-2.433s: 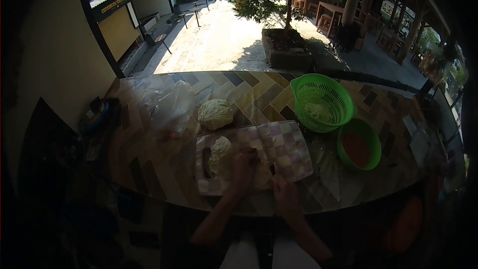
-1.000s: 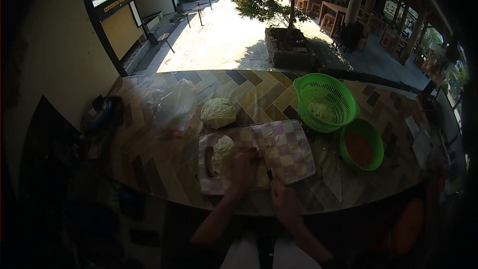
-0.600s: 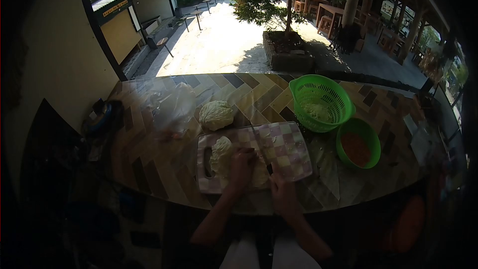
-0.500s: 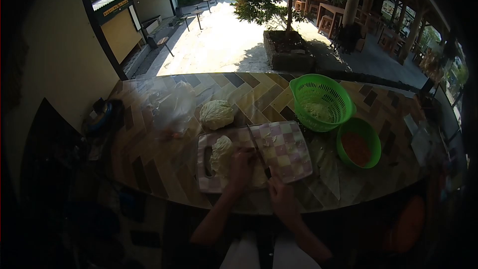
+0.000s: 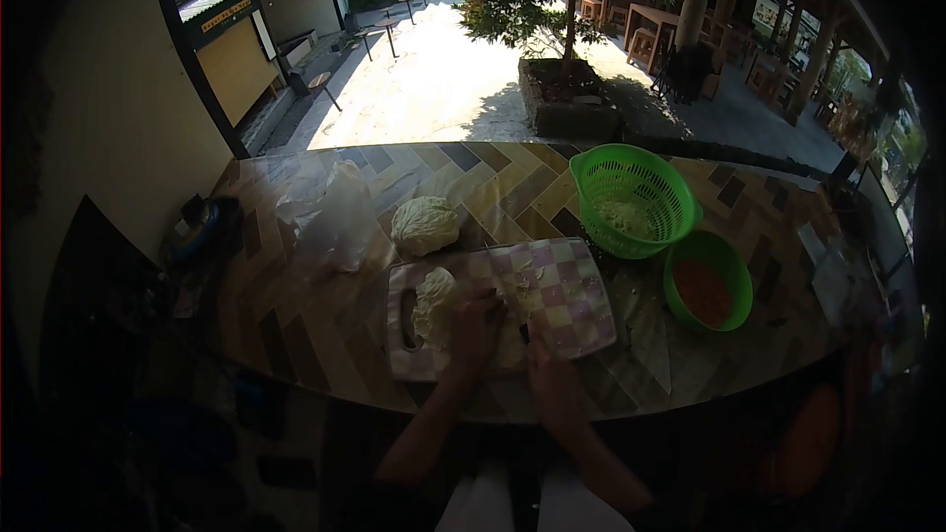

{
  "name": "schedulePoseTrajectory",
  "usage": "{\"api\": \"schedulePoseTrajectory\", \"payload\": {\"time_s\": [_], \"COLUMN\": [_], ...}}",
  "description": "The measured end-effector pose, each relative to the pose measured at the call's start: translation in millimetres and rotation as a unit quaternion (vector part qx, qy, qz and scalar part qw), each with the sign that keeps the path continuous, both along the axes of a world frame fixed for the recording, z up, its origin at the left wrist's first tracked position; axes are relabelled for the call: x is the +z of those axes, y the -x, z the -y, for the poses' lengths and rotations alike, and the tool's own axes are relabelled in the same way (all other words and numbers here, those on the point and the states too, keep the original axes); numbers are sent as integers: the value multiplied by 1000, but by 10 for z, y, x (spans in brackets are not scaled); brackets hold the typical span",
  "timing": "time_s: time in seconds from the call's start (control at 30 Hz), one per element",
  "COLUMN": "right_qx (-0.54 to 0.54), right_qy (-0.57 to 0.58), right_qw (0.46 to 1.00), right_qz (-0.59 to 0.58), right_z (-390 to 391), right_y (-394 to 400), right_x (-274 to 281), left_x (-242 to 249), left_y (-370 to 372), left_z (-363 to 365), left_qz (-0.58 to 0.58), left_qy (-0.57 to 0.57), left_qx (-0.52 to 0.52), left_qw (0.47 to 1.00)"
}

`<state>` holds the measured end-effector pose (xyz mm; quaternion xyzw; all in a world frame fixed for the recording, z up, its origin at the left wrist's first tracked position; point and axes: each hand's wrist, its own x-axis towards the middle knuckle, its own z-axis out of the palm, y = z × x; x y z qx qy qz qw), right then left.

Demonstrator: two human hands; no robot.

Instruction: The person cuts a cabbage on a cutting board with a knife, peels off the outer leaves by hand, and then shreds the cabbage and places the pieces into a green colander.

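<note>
A piece of pale cabbage [image 5: 434, 303] lies on the left part of a pink-and-white checked cutting board [image 5: 589, 307]. My left hand [image 5: 475, 327] rests on the cabbage with bent fingers, hiding its right side. Close beside it, my right hand [image 5: 552, 374] is closed around the dark handle of a knife [image 5: 524, 334]. The blade is hard to make out in the shade by my left fingertips. Small cabbage shreds are scattered over the board's right half. Just behind the board sits a larger rounded cabbage [image 5: 426, 225].
A green colander [image 5: 636, 153] with shredded cabbage stands at the back right. In front of it is a green bowl [image 5: 744, 286] holding something orange. A clear plastic bag [image 5: 340, 222] lies at the left on the wood-patterned table [image 5: 296, 320].
My right hand and the knife have shifted slightly left and up, nearer my left hand. The blade shows less clearly now. The plastic bag looks a little different in shape, and the view has moved slightly.
</note>
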<state>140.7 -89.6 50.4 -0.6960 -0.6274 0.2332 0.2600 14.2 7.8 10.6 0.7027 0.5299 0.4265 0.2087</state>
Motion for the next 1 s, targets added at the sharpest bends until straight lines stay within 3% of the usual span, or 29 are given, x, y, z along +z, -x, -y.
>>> {"api": "schedulePoseTrajectory", "payload": {"time_s": [0.1, 0.4, 0.5, 0.6, 0.7, 0.8, 0.9, 1.0], "right_qx": [6, 7, 21, 21, 12, 17, -8, 33], "right_qy": [-74, 21, -45, 0, -31, 76, 9, -79], "right_qw": [995, 991, 991, 998, 999, 994, 1000, 993], "right_qz": [-60, -130, -123, -65, 21, 72, -27, -82], "right_z": [15, 145, 146, 147, 78, -77, -47, 38], "right_y": [-74, -72, -55, -14, 57, 66, -66, -172], "right_x": [-130, 185, -1, 65, -22, 27, -19, -89], "left_x": [30, -8, -16, -4, 50, 52, 3, -3], "left_y": [7, 12, 3, 15, 29, 16, 40, 26], "left_z": [-9, -37, -40, -47, -24, -20, -12, 27], "left_qz": [-5, -7, 18, 7, -13, -4, -16, -31], "left_qy": [-19, -25, -14, -25, -20, 1, -33, -40], "left_qx": [1, -3, -4, -1, -7, -17, -26, -6], "left_qw": [1000, 1000, 1000, 1000, 1000, 1000, 999, 999]}}
